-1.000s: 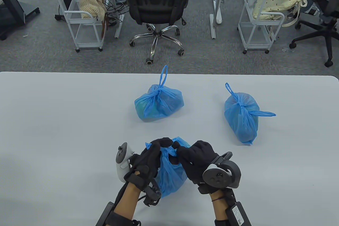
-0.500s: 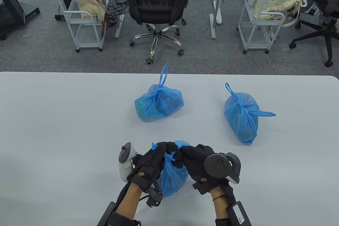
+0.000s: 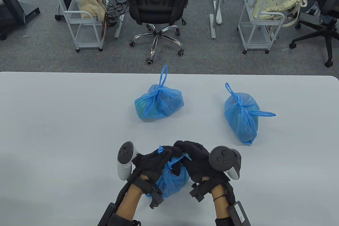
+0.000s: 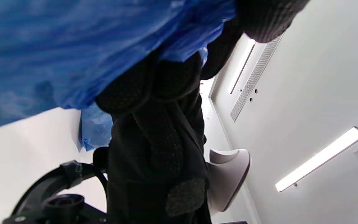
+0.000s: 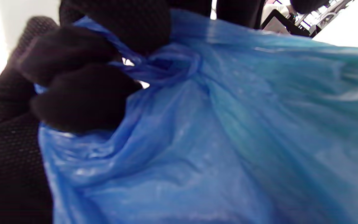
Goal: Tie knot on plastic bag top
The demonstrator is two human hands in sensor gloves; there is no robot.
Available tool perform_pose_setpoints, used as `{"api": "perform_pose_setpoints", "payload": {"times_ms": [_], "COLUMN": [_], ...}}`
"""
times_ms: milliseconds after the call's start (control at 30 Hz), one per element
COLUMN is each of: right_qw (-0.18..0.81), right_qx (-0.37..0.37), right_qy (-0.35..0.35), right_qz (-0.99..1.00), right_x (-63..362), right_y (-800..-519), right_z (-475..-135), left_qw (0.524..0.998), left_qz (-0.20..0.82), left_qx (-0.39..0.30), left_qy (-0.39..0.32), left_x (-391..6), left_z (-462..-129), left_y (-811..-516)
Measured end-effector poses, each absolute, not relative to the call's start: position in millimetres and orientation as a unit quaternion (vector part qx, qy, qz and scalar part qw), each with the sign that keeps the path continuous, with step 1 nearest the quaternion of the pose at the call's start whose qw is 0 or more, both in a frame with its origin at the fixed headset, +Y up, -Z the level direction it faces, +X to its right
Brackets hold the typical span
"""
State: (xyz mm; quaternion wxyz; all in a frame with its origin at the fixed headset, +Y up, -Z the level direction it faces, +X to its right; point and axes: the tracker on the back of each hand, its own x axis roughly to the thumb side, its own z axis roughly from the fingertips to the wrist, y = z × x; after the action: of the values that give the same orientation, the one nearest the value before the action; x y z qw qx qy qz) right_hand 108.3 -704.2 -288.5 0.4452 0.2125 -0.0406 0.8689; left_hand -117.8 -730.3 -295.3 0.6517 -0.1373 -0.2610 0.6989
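**Both hands meet over the bag top, the knot between them**

The left hand (image 3: 152, 158) and the right hand (image 3: 197, 161) both have their fingers curled around the twisted handles of the blue plastic bag (image 3: 172, 181). The fingertips of the two hands touch above the bag, so the grip is closed on plastic on both sides. In the right wrist view a small twisted loop (image 5: 169, 63) sits at the gathered top, directly beside the dark fingers (image 5: 79, 93) that pinch a strand.

The body of the bag hangs down from the grip toward the near edge of the table (image 3: 53, 130), between the two wrists. Its long axis runs from the knot toward the person. The knot lies in the middle, so neither hand is clearly nearer. I judge that the tightening needs a pull of the two strands apart, left and right, across this axis.

Farther away, two tied bags lie on the table: one (image 3: 159, 104) near the far edge at the centre, the other (image 3: 242, 117) toward the right edge.
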Motion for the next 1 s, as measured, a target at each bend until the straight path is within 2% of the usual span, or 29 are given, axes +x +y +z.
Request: {"api": "perform_pose_setpoints", "payload": {"times_ms": [67, 267, 433, 600, 700, 833, 1000], "right_qw": [0.431, 0.454, 0.462, 0.490, 0.473, 0.430, 0.475], "right_qx": [0.204, 0.201, 0.208, 0.179, 0.169, 0.184, 0.201], "right_qy": [-0.067, -0.051, -0.023, -0.029, -0.032, -0.030, -0.039], "right_qz": [0.876, 0.867, 0.862, 0.852, 0.864, 0.883, 0.856], "right_x": [112.6, 115.0, 110.2, 113.3, 113.4, 107.8, 108.7], "right_y": [-702.7, -706.7, -710.5, -714.7, -716.3, -717.7, -714.6], "right_z": [-288.6, -290.8, -292.0, -294.4, -294.1, -292.9, -291.3], "left_qw": [0.679, 0.774, 0.800, 0.789, 0.776, 0.771, 0.765], "left_qz": [0.681, 0.594, 0.554, 0.559, 0.571, 0.569, 0.574], "left_qx": [-0.102, 0.045, 0.119, 0.115, 0.098, 0.079, 0.069], "left_qy": [-0.254, -0.214, -0.197, -0.227, -0.248, -0.276, -0.284], "left_x": [-122.2, -138.9, -144.4, -139.4, -132.8, -124.1, -121.6], "left_z": [-295.1, -291.9, -288.4, -286.3, -285.1, -282.8, -282.4], "left_y": [-726.4, -716.7, -715.3, -714.5, -714.1, -712.4, -712.1]}}
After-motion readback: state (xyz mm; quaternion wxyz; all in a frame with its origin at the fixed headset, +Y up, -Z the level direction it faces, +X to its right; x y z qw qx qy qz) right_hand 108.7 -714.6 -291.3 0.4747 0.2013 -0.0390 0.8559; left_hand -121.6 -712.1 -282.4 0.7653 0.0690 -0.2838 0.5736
